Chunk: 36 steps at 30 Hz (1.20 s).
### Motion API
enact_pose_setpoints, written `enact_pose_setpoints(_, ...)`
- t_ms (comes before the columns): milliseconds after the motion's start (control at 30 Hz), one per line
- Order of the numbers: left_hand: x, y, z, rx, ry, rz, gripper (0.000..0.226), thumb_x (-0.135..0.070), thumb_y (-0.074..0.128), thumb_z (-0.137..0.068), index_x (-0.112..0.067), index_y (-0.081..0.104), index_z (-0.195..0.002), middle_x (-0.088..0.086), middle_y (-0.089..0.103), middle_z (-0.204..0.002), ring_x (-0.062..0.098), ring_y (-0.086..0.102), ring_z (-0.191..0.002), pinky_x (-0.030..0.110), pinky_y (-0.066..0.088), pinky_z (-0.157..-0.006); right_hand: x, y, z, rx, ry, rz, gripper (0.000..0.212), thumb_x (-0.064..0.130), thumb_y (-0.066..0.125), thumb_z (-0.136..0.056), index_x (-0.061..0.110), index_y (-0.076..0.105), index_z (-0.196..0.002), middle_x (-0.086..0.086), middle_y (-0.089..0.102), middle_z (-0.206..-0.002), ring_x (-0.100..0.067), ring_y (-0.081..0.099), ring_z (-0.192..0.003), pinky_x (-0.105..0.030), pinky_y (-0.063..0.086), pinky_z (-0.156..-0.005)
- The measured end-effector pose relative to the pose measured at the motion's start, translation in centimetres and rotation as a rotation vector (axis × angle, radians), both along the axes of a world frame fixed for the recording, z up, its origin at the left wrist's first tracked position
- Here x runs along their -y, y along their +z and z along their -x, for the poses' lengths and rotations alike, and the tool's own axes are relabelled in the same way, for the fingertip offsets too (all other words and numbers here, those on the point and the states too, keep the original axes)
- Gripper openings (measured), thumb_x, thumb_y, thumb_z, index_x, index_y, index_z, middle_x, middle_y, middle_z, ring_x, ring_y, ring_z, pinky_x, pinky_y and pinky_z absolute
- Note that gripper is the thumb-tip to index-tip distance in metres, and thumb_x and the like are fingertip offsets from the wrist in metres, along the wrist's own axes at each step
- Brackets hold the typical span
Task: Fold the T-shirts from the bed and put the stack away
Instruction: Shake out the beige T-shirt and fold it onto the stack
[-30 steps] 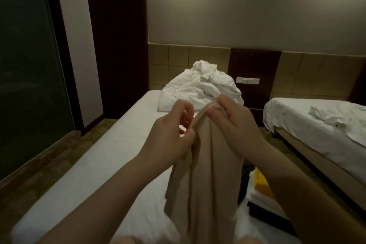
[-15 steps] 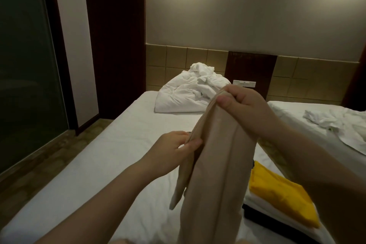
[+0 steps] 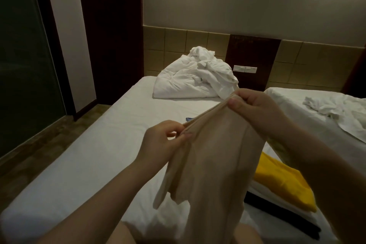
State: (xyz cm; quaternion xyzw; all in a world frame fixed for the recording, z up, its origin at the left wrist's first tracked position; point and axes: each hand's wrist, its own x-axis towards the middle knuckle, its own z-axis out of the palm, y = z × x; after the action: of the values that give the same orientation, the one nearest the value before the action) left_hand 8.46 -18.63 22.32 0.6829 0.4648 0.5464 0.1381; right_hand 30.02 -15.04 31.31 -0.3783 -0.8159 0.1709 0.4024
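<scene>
The right hand (image 3: 255, 107) closes its grip on the top edge of the beige T-shirt (image 3: 213, 164), thumb pressed over the cloth against curled fingers. Lower and to the left, the left hand (image 3: 160, 140) pinches the same edge between thumb and fingertips. Between the two grips the edge is gathered into a narrow, slanting ridge of bunched layers.

The shirt is held up in the air above the near end of the bed (image 3: 99, 154). It hangs in long soft folds, thin and matte, with a stitched seam running down its right part. A loose flap (image 3: 160, 194), rounded at the tip, dangles at its lower left.

Just right of the hanging shirt a folded stack (image 3: 277, 212) lies on the bed. A bright yellow piece (image 3: 281, 184) is on top, then a white layer, then a black one with straight edges.

The bed sheet is smooth, plain white. A small blue item (image 3: 189, 119) shows beyond the left hand, mostly hidden. At the head of the bed sits a crumpled white duvet (image 3: 190, 81), puffy and deeply creased.

Behind it are square tan wall tiles and a dark wooden panel (image 3: 253, 53) bearing a pale rectangular switch plate (image 3: 245, 69); any marking on it is too small to tell. A second bed (image 3: 297, 103) to the right carries a rumpled white cloth (image 3: 336, 111).
</scene>
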Motion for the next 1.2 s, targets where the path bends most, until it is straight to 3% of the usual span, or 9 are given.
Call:
enact_pose_setpoints(133, 0.1, -0.2, 0.4, 0.111, 0.025, -0.001, 0.014, -0.026, 0.066, -0.083, -0.032, 0.057, -0.074, -0.012, 0.059, -0.073, 0.001, 0.057, -0.072, 0.009, 0.047, -0.062, -0.5, -0.7, 0.2, -0.005, -0.038, 0.014, 0.02, 0.024, 0.053, -0.094, 0.02, 0.062, -0.077, 0.001, 0.059, -0.07, 0.004, 0.053, -0.062, -0.005, 0.04, -0.057)
enact_pose_setpoints(400, -0.1, -2.7, 0.4, 0.05, -0.017, 0.003, 0.031, -0.051, 0.049, -0.086, -0.027, 0.049, -0.068, -0.004, 0.054, -0.069, 0.009, 0.052, -0.067, 0.016, 0.045, -0.061, -1.6, -1.3, 1.0, 0.014, -0.044, 0.017, 0.032, 0.031, 0.053, -0.092, 0.002, 0.065, -0.087, -0.02, 0.062, -0.081, -0.011, 0.054, -0.066, -0.009, 0.04, -0.055)
enact_pose_setpoints(500, 0.5, -4.5, -0.4, 0.005, 0.023, -0.046, 0.024, -0.039, 0.056, -0.085, -0.024, 0.047, -0.068, -0.011, 0.05, -0.064, 0.006, 0.052, -0.069, 0.009, 0.043, -0.061, -1.9, -1.4, 1.6, 0.027, -0.006, 0.029, 0.039, 0.04, 0.056, -0.088, 0.002, 0.065, -0.087, -0.02, 0.062, -0.082, -0.007, 0.053, -0.065, -0.01, 0.04, -0.056)
enact_pose_setpoints(633, 0.7, -6.9, -1.4, -0.127, 0.122, -0.164, 0.011, -0.014, 0.061, -0.084, -0.023, 0.055, -0.08, -0.018, 0.051, -0.08, -0.011, 0.053, -0.079, -0.002, 0.04, -0.07, -2.4, -1.8, 2.4, 0.024, -0.003, 0.03, 0.045, 0.046, 0.054, -0.082, 0.002, 0.064, -0.084, -0.016, 0.057, -0.072, -0.003, 0.05, -0.063, -0.01, 0.038, -0.056)
enact_pose_setpoints(767, 0.4, -7.9, -1.4, -0.048, 0.228, 0.07, 0.038, -0.013, 0.057, -0.089, -0.032, 0.041, -0.061, -0.019, 0.047, -0.063, 0.004, 0.051, -0.058, 0.004, 0.042, -0.058, -2.8, -2.1, 2.5, 0.015, 0.002, 0.043, 0.044, 0.043, 0.054, -0.084, 0.0, 0.062, -0.083, -0.019, 0.056, -0.072, -0.007, 0.05, -0.063, -0.014, 0.039, -0.056)
enact_pose_setpoints(933, -0.8, -8.6, 0.0, -0.008, 0.276, 0.255, 0.036, -0.009, 0.053, -0.089, -0.023, 0.046, -0.057, -0.006, 0.049, -0.059, 0.01, 0.046, -0.055, 0.008, 0.037, -0.048, -2.6, -2.3, 1.8, 0.004, -0.032, 0.078, 0.031, 0.037, 0.065, -0.084, 0.006, 0.064, -0.08, -0.006, 0.058, -0.071, -0.002, 0.051, -0.063, -0.011, 0.04, -0.057)
enact_pose_setpoints(1033, -1.5, -8.1, 1.9, 0.02, 0.281, 0.249, 0.022, -0.005, 0.059, -0.084, -0.015, 0.061, -0.065, -0.013, 0.055, -0.063, 0.002, 0.051, -0.059, 0.008, 0.035, -0.053, -2.3, -2.4, 1.0, 0.003, -0.078, 0.118, 0.012, 0.024, 0.069, -0.082, 0.013, 0.067, -0.086, 0.001, 0.063, -0.076, 0.002, 0.055, -0.067, -0.01, 0.043, -0.061)
enact_pose_setpoints(1100, -2.0, -7.2, 3.3, 0.056, 0.255, 0.247, 0.008, -0.009, 0.067, -0.082, -0.012, 0.072, -0.075, -0.018, 0.06, -0.065, -0.003, 0.056, -0.063, 0.013, 0.039, -0.059, -2.4, -2.6, 0.3, 0.06, -0.094, 0.161, 0.008, 0.022, 0.071, -0.08, 0.019, 0.067, -0.087, 0.003, 0.064, -0.079, -0.001, 0.058, -0.072, -0.015, 0.046, -0.068)
enact_pose_setpoints(1200, -2.4, -5.0, 5.0, 0.071, 0.197, 0.252, 0.004, -0.02, 0.075, -0.075, -0.016, 0.074, -0.075, -0.026, 0.064, -0.061, -0.011, 0.057, -0.064, 0.01, 0.042, -0.063, -3.1, -2.9, -0.9, 0.192, -0.168, 0.236, 0.015, 0.024, 0.07, -0.082, 0.011, 0.069, -0.09, -0.013, 0.066, -0.088, -0.025, 0.062, -0.087, -0.038, 0.049, -0.081)
